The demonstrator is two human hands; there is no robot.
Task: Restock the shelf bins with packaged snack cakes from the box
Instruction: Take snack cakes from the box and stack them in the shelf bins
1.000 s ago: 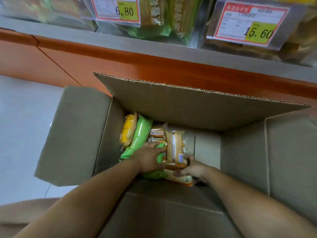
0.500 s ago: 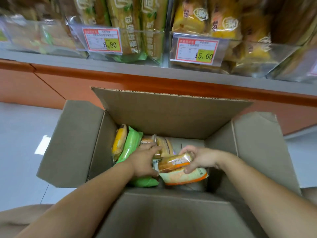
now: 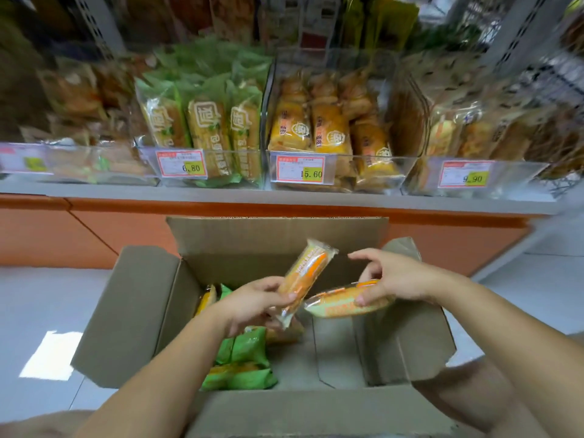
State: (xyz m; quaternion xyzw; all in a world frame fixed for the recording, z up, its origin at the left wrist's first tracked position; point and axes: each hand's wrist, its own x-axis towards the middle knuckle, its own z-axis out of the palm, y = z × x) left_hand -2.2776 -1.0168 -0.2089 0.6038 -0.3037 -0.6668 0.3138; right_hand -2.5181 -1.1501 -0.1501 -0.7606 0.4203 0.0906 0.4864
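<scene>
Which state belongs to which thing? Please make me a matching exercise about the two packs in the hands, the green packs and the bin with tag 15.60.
1. pack A, in left hand
2. pack B, in right hand
3. green packs
4. bin tagged 15.60

a. on the shelf
b. lying in the box
c. held nearly level
d. held with one end steeply up

Pairs: 1-d, 2-c, 3-b, 4-a

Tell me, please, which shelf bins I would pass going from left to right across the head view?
A clear plastic bin of blurred brownish packets, clear plastic bin of green-topped cake packets tagged 6.80, clear plastic bin of yellow-orange cake packets tagged 15.60, clear plastic bin of pale orange packets tagged 9.90.
</scene>
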